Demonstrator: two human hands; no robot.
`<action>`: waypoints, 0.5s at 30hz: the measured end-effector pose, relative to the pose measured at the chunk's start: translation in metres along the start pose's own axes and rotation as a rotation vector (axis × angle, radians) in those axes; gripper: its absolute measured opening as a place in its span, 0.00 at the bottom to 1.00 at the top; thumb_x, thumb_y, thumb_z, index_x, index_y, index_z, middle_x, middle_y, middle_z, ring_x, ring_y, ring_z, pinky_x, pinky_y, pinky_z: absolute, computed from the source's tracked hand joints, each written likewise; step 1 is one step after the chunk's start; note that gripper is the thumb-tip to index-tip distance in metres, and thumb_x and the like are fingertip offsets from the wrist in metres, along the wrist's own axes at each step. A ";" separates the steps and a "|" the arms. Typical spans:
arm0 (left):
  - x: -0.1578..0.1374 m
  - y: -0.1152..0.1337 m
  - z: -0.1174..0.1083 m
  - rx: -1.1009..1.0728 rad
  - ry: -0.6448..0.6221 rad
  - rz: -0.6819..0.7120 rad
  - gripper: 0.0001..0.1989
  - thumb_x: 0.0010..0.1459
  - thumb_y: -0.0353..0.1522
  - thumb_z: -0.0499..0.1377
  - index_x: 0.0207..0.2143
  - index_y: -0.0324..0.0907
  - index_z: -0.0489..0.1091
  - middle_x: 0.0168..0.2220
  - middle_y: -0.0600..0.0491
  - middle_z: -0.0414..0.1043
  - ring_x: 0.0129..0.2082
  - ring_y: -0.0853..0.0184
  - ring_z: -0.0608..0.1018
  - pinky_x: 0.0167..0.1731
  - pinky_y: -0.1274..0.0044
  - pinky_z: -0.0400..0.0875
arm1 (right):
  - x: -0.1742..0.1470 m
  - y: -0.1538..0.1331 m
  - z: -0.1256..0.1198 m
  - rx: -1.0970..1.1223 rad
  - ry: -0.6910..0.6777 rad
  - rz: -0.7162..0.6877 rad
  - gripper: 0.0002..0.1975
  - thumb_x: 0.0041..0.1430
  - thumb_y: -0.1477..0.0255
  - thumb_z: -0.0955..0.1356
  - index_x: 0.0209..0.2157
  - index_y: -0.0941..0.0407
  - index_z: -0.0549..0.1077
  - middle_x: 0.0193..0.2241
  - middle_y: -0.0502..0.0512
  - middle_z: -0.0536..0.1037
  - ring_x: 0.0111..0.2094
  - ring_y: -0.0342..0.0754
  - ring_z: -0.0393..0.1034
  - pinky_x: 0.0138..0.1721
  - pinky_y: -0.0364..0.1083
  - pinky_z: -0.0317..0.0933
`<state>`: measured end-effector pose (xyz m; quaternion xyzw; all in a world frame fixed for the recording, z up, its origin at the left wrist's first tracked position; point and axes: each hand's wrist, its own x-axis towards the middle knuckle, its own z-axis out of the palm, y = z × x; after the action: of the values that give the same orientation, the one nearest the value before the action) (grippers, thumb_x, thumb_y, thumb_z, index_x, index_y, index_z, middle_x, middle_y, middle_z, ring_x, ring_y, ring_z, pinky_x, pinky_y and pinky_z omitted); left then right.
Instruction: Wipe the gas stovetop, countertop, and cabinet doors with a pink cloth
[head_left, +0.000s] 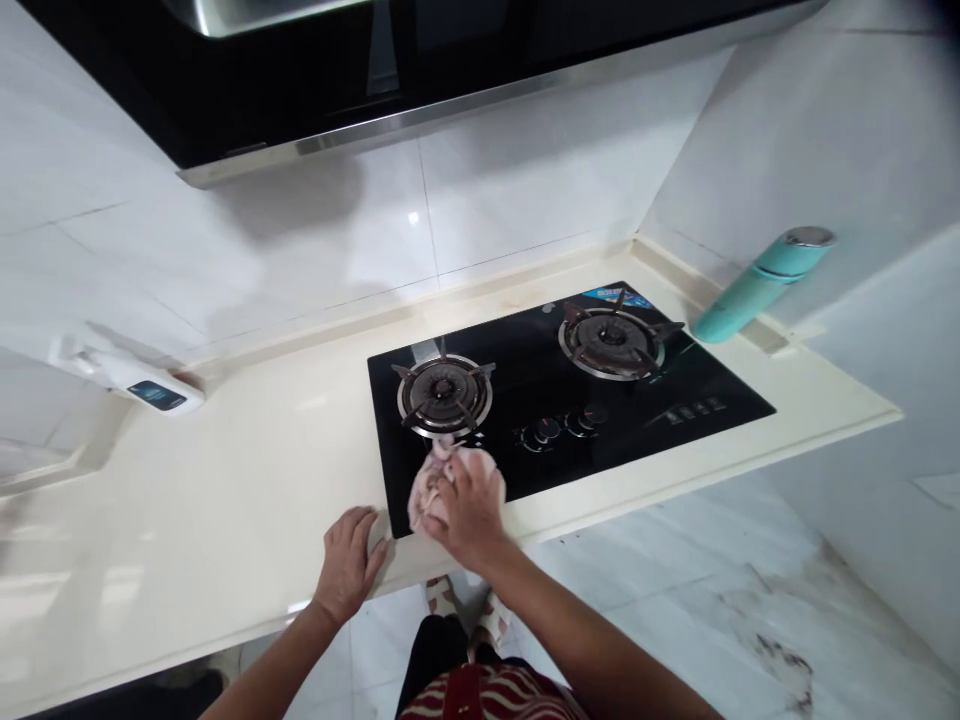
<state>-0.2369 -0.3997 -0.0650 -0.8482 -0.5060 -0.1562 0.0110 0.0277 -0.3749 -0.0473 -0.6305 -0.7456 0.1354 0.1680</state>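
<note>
My right hand (471, 508) presses a bunched pink cloth (424, 492) onto the front left corner of the black glass gas hob (517, 385). Its fingers are curled over the cloth, just in front of the left burner (444, 392). My left hand (350, 560) rests on the front edge of the cream countertop (262, 500), left of the hob. Its thumb and fingers are apart, with nothing held. Two control knobs (564, 426) sit near the middle front of the hob, and the right burner (612, 338) lies farther back.
A turquoise cylinder with a silver top (761, 285) stands right of the hob by the wall. At the left, a white bottle with a dark label (142, 380) stands against the tiles. A black range hood (420, 70) overhangs the back.
</note>
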 end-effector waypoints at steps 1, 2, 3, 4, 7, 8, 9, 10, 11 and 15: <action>-0.001 -0.001 0.001 -0.003 0.006 0.013 0.20 0.68 0.40 0.54 0.58 0.41 0.66 0.56 0.42 0.72 0.58 0.56 0.72 0.56 0.63 0.66 | 0.002 -0.014 0.005 0.026 -0.031 -0.068 0.33 0.59 0.49 0.70 0.60 0.54 0.68 0.68 0.64 0.53 0.69 0.76 0.34 0.60 0.79 0.37; -0.003 -0.003 0.002 -0.008 0.024 0.025 0.21 0.68 0.40 0.54 0.59 0.40 0.64 0.56 0.41 0.71 0.58 0.56 0.72 0.56 0.63 0.66 | 0.006 -0.028 0.009 0.053 -0.060 -0.144 0.32 0.60 0.49 0.69 0.60 0.52 0.68 0.68 0.63 0.54 0.69 0.74 0.34 0.61 0.79 0.38; -0.004 -0.005 0.004 -0.015 0.049 0.034 0.21 0.68 0.40 0.53 0.59 0.39 0.63 0.56 0.41 0.71 0.58 0.56 0.72 0.56 0.62 0.67 | 0.011 -0.039 0.012 0.077 -0.083 -0.219 0.30 0.62 0.50 0.68 0.60 0.51 0.68 0.68 0.60 0.55 0.69 0.72 0.35 0.61 0.78 0.39; -0.006 -0.006 0.005 -0.024 0.079 0.036 0.22 0.68 0.40 0.53 0.60 0.38 0.62 0.56 0.40 0.70 0.58 0.56 0.72 0.56 0.62 0.68 | 0.018 -0.047 0.014 0.096 -0.099 -0.286 0.26 0.64 0.53 0.67 0.59 0.49 0.68 0.67 0.57 0.56 0.70 0.69 0.35 0.62 0.76 0.40; -0.007 -0.008 0.006 -0.041 0.134 0.012 0.21 0.68 0.39 0.53 0.59 0.38 0.62 0.56 0.39 0.70 0.57 0.55 0.73 0.56 0.62 0.69 | 0.029 -0.046 0.012 0.115 -0.115 -0.401 0.18 0.66 0.60 0.65 0.54 0.49 0.71 0.65 0.51 0.61 0.70 0.60 0.37 0.67 0.69 0.41; -0.007 -0.008 0.006 -0.043 0.125 0.005 0.21 0.68 0.39 0.53 0.59 0.39 0.62 0.56 0.40 0.70 0.57 0.56 0.73 0.57 0.62 0.68 | 0.028 -0.036 0.010 0.117 -0.111 -0.410 0.17 0.65 0.62 0.65 0.54 0.51 0.71 0.65 0.52 0.62 0.71 0.58 0.37 0.68 0.68 0.40; -0.006 -0.008 0.006 -0.044 0.113 0.002 0.20 0.68 0.39 0.54 0.58 0.39 0.63 0.56 0.41 0.71 0.57 0.56 0.73 0.57 0.62 0.68 | 0.025 -0.023 0.006 0.120 -0.105 -0.403 0.17 0.65 0.63 0.65 0.53 0.52 0.72 0.64 0.53 0.62 0.71 0.58 0.37 0.68 0.67 0.39; -0.005 -0.007 0.005 -0.044 0.105 0.002 0.20 0.68 0.38 0.54 0.58 0.40 0.64 0.56 0.42 0.71 0.57 0.57 0.73 0.57 0.63 0.68 | 0.020 -0.007 0.002 0.121 -0.096 -0.373 0.17 0.64 0.64 0.65 0.52 0.53 0.72 0.64 0.53 0.62 0.71 0.58 0.37 0.69 0.66 0.37; -0.005 -0.006 0.005 -0.043 0.102 0.004 0.19 0.68 0.38 0.55 0.58 0.41 0.64 0.56 0.42 0.71 0.57 0.57 0.73 0.57 0.63 0.68 | 0.014 0.011 -0.004 0.119 -0.085 -0.317 0.16 0.63 0.65 0.66 0.51 0.54 0.72 0.64 0.54 0.62 0.71 0.58 0.37 0.69 0.67 0.36; -0.002 -0.004 0.002 -0.030 0.095 0.007 0.17 0.68 0.36 0.55 0.57 0.42 0.66 0.55 0.43 0.72 0.57 0.58 0.73 0.57 0.64 0.67 | -0.001 0.070 -0.028 0.026 0.012 0.023 0.15 0.63 0.69 0.64 0.49 0.54 0.74 0.67 0.56 0.57 0.71 0.61 0.37 0.68 0.68 0.35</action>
<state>-0.2407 -0.3995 -0.0681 -0.8416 -0.4996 -0.2040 0.0227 0.1025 -0.3647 -0.0513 -0.6375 -0.7355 0.1433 0.1792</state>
